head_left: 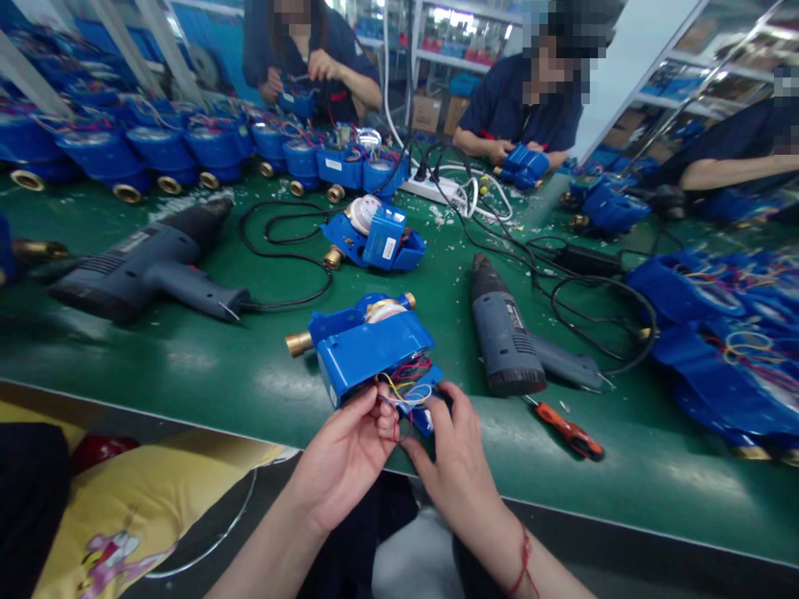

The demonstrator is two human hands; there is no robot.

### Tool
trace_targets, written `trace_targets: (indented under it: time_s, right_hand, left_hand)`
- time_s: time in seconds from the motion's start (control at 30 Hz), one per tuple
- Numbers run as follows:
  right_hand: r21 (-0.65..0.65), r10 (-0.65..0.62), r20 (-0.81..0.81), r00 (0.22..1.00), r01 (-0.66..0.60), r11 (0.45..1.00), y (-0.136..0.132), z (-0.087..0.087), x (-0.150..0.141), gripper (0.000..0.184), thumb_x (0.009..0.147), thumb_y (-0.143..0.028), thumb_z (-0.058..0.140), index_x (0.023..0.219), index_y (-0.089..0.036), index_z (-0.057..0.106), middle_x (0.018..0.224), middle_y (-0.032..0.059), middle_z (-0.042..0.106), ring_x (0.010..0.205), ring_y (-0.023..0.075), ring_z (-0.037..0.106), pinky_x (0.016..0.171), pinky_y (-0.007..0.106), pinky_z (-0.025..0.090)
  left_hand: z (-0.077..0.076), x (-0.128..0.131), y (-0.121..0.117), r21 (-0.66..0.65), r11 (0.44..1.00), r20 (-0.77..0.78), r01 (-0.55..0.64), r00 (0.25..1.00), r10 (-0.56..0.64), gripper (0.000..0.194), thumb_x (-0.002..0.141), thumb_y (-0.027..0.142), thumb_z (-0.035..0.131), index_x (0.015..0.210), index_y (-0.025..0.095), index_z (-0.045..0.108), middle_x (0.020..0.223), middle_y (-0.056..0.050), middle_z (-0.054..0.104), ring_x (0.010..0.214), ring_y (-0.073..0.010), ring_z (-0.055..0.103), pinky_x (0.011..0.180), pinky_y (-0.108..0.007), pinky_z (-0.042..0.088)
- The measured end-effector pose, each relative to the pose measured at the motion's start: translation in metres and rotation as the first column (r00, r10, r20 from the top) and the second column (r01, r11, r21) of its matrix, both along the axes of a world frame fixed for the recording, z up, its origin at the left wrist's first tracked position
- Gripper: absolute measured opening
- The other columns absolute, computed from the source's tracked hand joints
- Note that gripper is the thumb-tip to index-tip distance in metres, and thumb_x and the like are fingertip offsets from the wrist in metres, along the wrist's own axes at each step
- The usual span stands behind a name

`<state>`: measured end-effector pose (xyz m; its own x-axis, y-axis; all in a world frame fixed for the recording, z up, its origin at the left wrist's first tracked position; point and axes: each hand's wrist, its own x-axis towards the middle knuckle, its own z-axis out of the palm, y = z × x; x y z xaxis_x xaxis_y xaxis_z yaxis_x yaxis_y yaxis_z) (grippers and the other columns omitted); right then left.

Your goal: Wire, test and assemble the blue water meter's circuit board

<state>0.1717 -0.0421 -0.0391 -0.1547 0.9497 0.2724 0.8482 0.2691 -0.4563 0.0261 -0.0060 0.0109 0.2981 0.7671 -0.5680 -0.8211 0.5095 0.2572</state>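
Observation:
A water meter (374, 345) in a blue housing lies near the front edge of the green table, brass ends at left and upper right. Its box is open toward me, with thin red, yellow, white and blue wires (403, 389) spilling out. My left hand (359, 445) is closed at the box's lower edge, thumb and fingers pinching the thin wires. On the other side, my right hand (455, 445) curls its fingers and thumb around a small blue housing part (424, 420). The exact grip beneath the fingers is hidden.
Heat guns (503, 333) lie to the right and left, cords trailing. A screwdriver (569, 433) is at right. Another water meter (378, 237) sits behind mine. Several more meters (736, 349) crowd the right and back. A power strip (434, 187) and co-workers (524, 108) are opposite.

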Motion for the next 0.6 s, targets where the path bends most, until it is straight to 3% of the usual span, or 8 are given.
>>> trace_targets:
  time_s: [0.1,0.27,0.4,0.47,0.53,0.6]
  right_hand:
    - [0.007,0.085,0.008,0.996,-0.085,0.996,0.010,0.008,0.010,0.026,0.087,-0.012,0.054,0.111,-0.017,0.048,0.114,0.0133,0.054,0.104,0.0273,0.051,0.087,0.048,0.050]
    - [0.041,0.238,0.068,0.969,-0.241,0.970,0.012,0.033,0.030,0.031,0.084,-0.008,0.056,0.113,-0.016,0.048,0.105,0.0105,0.060,0.097,0.0261,0.055,0.085,0.045,0.051]
    - [-0.014,0.302,-0.110,0.947,-0.305,0.952,0.011,0.049,0.043,0.011,0.095,-0.019,0.046,0.104,-0.020,0.053,0.093,0.0049,0.063,0.081,0.0182,0.060,0.071,0.030,0.050]
    - [-0.054,0.225,-0.288,0.931,-0.250,0.967,0.012,0.049,0.046,0.020,0.099,-0.029,0.040,0.091,-0.020,0.056,0.076,0.0007,0.059,0.065,0.0137,0.056,0.059,0.024,0.044]
    - [-0.148,0.045,-0.484,0.874,-0.133,0.980,0.013,0.043,0.047,0.032,0.098,-0.042,0.040,0.081,-0.020,0.056,0.065,-0.0015,0.051,0.057,0.0124,0.047,0.052,0.023,0.037]
    - [-0.318,-0.189,-0.673,0.715,-0.050,0.947,0.013,0.035,0.046,0.040,0.092,-0.056,0.046,0.080,-0.019,0.056,0.062,-0.0024,0.045,0.055,0.0122,0.040,0.049,0.023,0.033]
  left_hand:
    - [0.002,-0.006,0.002,0.006,1.000,-0.016,0.016,1.000,-0.016,0.031,0.092,0.003,0.041,0.075,0.003,0.067,0.065,-0.006,0.056,0.055,-0.0070,0.054,0.049,-0.015,0.046]
    - [0.004,-0.013,0.008,0.024,0.999,-0.035,0.022,0.999,-0.021,0.032,0.092,0.003,0.042,0.070,0.004,0.066,0.063,-0.003,0.052,0.051,-0.0043,0.048,0.043,-0.012,0.039]
    - [0.006,-0.012,0.012,0.035,0.999,-0.078,0.034,0.996,-0.031,0.030,0.092,0.005,0.045,0.071,0.006,0.066,0.064,-0.001,0.051,0.048,-0.0030,0.044,0.041,-0.012,0.036]
    - [0.004,-0.010,0.013,0.038,0.998,-0.095,0.049,0.994,-0.045,0.026,0.090,0.004,0.048,0.071,0.005,0.066,0.065,-0.002,0.052,0.048,-0.0025,0.043,0.041,-0.011,0.035]
    - [0.001,-0.009,0.010,0.029,0.998,-0.107,0.048,0.993,-0.045,0.023,0.090,0.004,0.050,0.074,0.004,0.067,0.065,-0.002,0.053,0.048,-0.0019,0.043,0.040,-0.010,0.034]
    - [-0.003,-0.008,0.003,0.022,0.999,-0.132,0.031,0.991,-0.028,0.019,0.088,0.004,0.053,0.079,0.003,0.069,0.064,-0.002,0.053,0.049,-0.0017,0.044,0.041,-0.009,0.032]
